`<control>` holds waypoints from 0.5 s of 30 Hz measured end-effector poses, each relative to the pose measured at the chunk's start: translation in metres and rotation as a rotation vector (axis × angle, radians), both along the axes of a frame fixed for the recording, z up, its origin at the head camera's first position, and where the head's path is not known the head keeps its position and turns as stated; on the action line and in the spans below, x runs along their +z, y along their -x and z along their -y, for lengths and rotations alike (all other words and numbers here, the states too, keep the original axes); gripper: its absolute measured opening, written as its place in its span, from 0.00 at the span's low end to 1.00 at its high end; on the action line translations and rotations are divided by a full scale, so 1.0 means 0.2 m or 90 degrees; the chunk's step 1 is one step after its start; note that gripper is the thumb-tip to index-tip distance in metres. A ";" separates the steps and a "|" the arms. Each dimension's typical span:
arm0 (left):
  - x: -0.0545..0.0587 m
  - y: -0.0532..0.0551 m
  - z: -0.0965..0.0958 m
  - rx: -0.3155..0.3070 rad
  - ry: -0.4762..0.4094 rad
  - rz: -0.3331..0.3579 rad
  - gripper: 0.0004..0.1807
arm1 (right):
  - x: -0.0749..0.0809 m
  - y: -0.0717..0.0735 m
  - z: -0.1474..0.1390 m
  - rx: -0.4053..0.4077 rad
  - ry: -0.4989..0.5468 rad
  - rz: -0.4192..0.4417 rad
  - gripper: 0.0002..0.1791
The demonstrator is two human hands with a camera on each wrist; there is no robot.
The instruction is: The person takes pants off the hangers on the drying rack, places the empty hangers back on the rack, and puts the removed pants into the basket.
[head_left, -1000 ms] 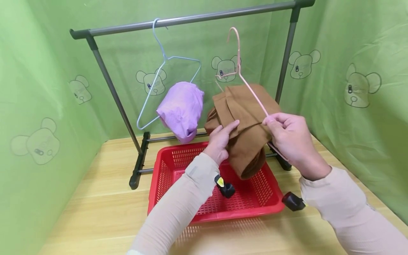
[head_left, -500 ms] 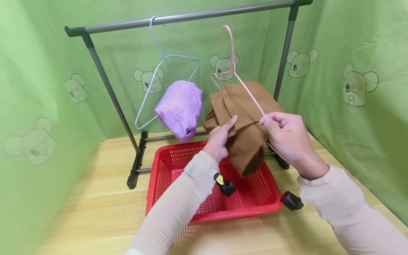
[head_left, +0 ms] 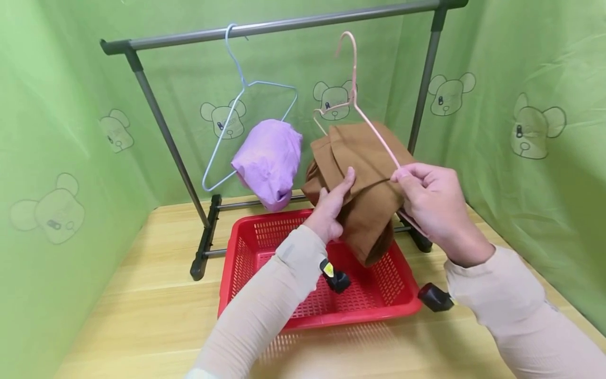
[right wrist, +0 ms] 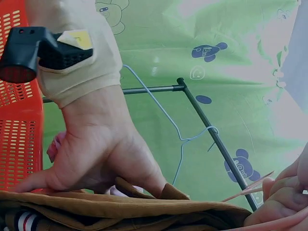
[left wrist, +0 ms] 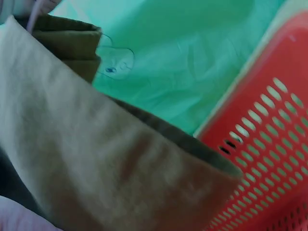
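My left hand (head_left: pixel 330 210) grips a folded brown garment (head_left: pixel 374 152) in the head view, thumb lying on top and the other fingers hidden behind the cloth. Through it runs a pink wire hanger (head_left: pixel 376 135), its hook upright and apart from the rack's rail. At the hanger's right end, my right hand (head_left: pixel 434 205) pinches the wire between thumb and fingers. In the left wrist view, one flap of the brown garment (left wrist: pixel 110 149) fills the foreground. The right wrist view shows the left hand (right wrist: pixel 106 149) behind the cloth's edge, which carries a striped band.
A blue hanger (head_left: pixel 220 139) with a folded purple garment (head_left: pixel 270 160) hangs from the metal rack's rail (head_left: pixel 303 22). Below the hands, a red perforated basket (head_left: pixel 350 319) stands on the wooden table (head_left: pixel 142 295). Green curtains (head_left: pixel 52 126) enclose the space.
The pink hanger and my right hand have risen slightly, with the hook a little higher against the backdrop. Both grips look the same, and the purple garment stays on its hanger.
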State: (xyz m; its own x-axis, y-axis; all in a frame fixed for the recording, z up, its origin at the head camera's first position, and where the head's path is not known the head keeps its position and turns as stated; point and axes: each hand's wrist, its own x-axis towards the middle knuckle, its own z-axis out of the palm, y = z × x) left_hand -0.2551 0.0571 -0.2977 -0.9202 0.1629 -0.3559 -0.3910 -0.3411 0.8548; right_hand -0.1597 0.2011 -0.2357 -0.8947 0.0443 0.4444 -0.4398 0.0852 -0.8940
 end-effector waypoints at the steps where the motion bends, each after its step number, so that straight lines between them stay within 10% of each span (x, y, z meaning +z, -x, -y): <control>1: -0.01 0.00 0.00 -0.009 0.016 0.005 0.62 | 0.00 0.00 0.00 0.004 0.005 0.002 0.11; 15: -0.04 -0.01 -0.01 0.030 -0.100 0.009 0.60 | 0.00 -0.01 0.01 0.043 0.044 0.006 0.12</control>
State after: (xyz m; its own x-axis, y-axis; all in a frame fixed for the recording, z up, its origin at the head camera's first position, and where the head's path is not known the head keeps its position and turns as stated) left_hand -0.2527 0.0595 -0.3062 -0.9234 0.1745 -0.3419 -0.3827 -0.4883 0.7843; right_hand -0.1586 0.1984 -0.2352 -0.9008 0.0140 0.4341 -0.4342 -0.0060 -0.9008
